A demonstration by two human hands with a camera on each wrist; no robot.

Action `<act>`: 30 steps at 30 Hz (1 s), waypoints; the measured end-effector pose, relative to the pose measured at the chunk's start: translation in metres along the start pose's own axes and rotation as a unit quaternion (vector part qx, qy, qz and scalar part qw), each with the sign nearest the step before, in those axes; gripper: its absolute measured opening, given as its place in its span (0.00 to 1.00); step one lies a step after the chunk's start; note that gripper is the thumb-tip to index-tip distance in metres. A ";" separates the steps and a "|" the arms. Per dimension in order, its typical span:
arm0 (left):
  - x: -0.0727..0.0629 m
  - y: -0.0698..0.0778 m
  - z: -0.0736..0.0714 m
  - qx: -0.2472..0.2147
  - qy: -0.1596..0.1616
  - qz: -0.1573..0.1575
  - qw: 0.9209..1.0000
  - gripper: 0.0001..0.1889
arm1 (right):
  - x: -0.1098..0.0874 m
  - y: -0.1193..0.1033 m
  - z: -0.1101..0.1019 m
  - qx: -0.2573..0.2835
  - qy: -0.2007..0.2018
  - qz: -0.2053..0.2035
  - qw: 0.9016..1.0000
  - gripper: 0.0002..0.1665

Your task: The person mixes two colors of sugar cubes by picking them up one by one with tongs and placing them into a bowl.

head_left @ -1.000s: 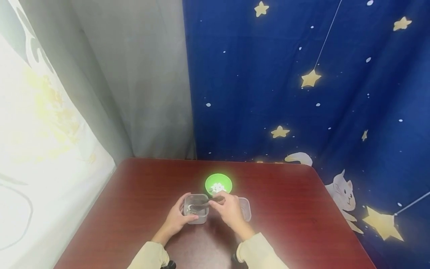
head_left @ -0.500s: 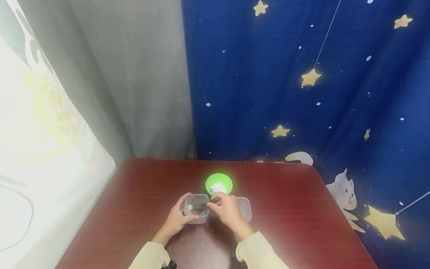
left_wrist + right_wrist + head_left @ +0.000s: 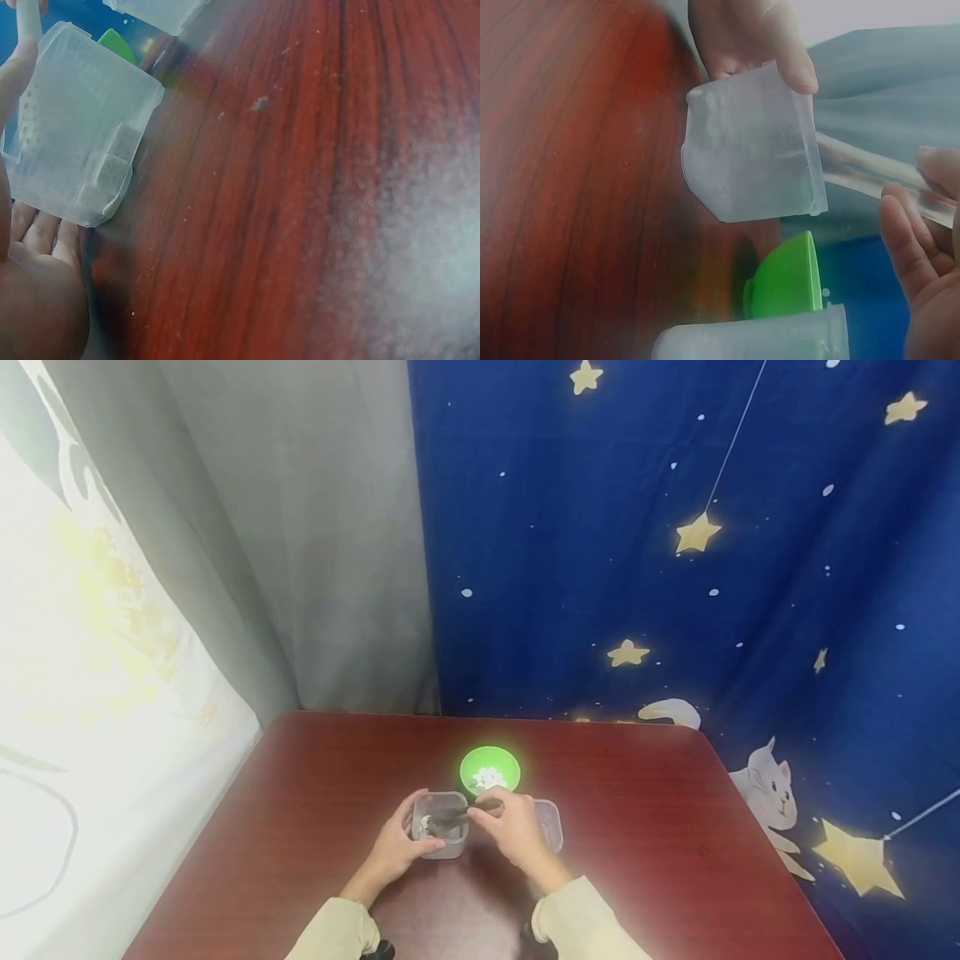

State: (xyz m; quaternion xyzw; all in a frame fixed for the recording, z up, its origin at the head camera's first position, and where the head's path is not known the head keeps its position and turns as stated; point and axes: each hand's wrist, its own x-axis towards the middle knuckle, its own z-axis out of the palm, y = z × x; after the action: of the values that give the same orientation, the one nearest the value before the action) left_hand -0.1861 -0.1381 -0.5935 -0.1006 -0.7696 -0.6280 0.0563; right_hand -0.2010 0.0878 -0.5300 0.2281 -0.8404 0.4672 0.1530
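Note:
My left hand (image 3: 396, 843) grips a clear plastic container (image 3: 450, 847) by its sides, tilted toward me above the table. Several pale blocks (image 3: 112, 171) show through its wall in the left wrist view. My right hand (image 3: 517, 831) pinches a silver metal utensil (image 3: 870, 174), which looks like tongs. Its far end reaches inside the container, and small holes show there in the left wrist view. Whether it holds a block, I cannot tell. A green bowl (image 3: 486, 758) stands just beyond my hands, with several small white pieces (image 3: 489, 777) inside.
A second clear container (image 3: 553, 827) stands on the table to the right, partly behind my right hand. The dark red table (image 3: 637, 827) reaches back to a grey curtain (image 3: 352, 568) and a blue curtain (image 3: 555, 568) with stars.
The utensil's angle and spread inside the container have shifted slightly, and the right fingers have moved a little. The left hand, the container and the bowl have stayed about where they were.

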 end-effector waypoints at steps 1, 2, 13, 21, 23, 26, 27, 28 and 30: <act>-0.001 0.005 0.000 -0.003 -0.001 -0.003 1.000 0.49 | 0.000 0.000 0.000 0.004 0.003 0.001 1.000 0.10; -0.002 0.009 -0.001 -0.003 -0.003 -0.005 1.000 0.48 | 0.001 0.000 -0.001 0.007 0.006 0.003 1.000 0.10; -0.002 0.004 0.002 0.016 0.015 0.011 1.000 0.48 | 0.002 -0.008 -0.017 0.031 0.034 0.065 0.997 0.09; -0.004 0.010 0.001 -0.002 0.011 0.002 1.000 0.48 | 0.008 -0.010 -0.030 0.141 0.075 0.107 0.981 0.12; -0.006 0.020 0.000 -0.003 0.006 0.000 1.000 0.48 | 0.011 -0.008 -0.033 0.165 0.096 0.103 0.976 0.12; -0.009 0.034 0.000 0.001 -0.003 -0.007 1.000 0.48 | 0.013 -0.004 -0.038 0.174 0.118 0.105 0.972 0.12; -0.009 0.035 0.000 0.000 -0.003 -0.012 1.000 0.48 | 0.014 -0.003 -0.040 0.176 0.123 0.106 0.971 0.12; -0.009 0.035 0.000 0.001 -0.003 -0.013 1.000 0.48 | 0.014 -0.002 -0.042 0.178 0.127 0.109 0.970 0.11; -0.009 0.032 0.001 0.007 0.004 -0.011 1.000 0.48 | 0.015 -0.001 -0.045 0.186 0.133 0.110 0.967 0.12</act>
State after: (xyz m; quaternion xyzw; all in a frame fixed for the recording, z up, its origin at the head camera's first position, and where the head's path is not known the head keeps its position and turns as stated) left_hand -0.1698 -0.1320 -0.5646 -0.0892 -0.7749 -0.6235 0.0530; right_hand -0.2110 0.1225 -0.4993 0.0945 -0.7309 0.6551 0.1665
